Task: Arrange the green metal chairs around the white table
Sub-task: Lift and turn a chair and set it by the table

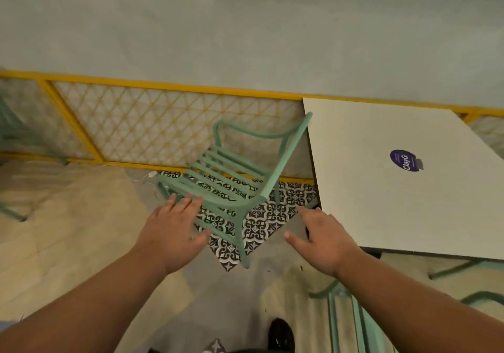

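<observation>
A green metal chair (218, 183) with a slatted seat stands on the patterned tiles, just left of the white table (395, 216). Its backrest top leans against the table's left edge. My left hand (174, 230) hovers with fingers spread at the chair's near left corner, fingertips at the seat rim. My right hand (321, 240) is open too, between the chair's front leg and the table's near left corner, holding nothing. A round purple sticker (406, 160) lies on the tabletop.
A yellow lattice fence (169, 123) runs behind the chair and table. Another green chair (351, 322) shows at the lower right beneath the table edge, and a third (11, 131) at the far left. Pale sheeting (68, 230) covers the floor on the left.
</observation>
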`<state>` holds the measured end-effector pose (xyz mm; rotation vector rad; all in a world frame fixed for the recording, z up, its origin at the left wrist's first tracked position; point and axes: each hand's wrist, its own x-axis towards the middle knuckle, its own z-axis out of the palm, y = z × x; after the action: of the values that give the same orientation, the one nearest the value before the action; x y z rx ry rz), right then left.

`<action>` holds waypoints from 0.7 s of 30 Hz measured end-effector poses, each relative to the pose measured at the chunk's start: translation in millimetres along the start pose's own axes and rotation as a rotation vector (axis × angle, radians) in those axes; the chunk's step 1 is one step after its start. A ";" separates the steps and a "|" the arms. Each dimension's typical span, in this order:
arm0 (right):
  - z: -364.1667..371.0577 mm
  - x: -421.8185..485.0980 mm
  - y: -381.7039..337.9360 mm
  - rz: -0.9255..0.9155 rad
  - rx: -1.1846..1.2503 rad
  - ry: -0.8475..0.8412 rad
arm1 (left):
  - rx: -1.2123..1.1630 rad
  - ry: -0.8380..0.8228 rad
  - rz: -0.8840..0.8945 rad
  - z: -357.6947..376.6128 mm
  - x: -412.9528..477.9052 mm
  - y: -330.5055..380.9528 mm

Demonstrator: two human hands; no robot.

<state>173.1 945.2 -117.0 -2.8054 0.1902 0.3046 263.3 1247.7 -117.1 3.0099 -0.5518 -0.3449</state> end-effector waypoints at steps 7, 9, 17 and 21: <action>-24.4 82.3 27.4 -0.031 -0.050 -0.095 | -0.065 -0.019 -0.029 16.8 76.1 22.7; -22.3 97.7 31.0 -0.017 -0.026 -0.099 | -0.074 -0.043 -0.027 22.7 88.8 24.0; 19.1 137.4 20.5 0.071 0.149 -0.082 | -0.095 -0.117 0.044 48.8 145.8 20.3; 29.8 166.3 23.3 0.045 0.135 -0.050 | -0.171 -0.168 0.032 74.9 171.8 26.7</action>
<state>324.8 916.6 -189.6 -2.6600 0.2534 0.3588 393.4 1159.9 -222.9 2.8210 -0.5511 -0.6139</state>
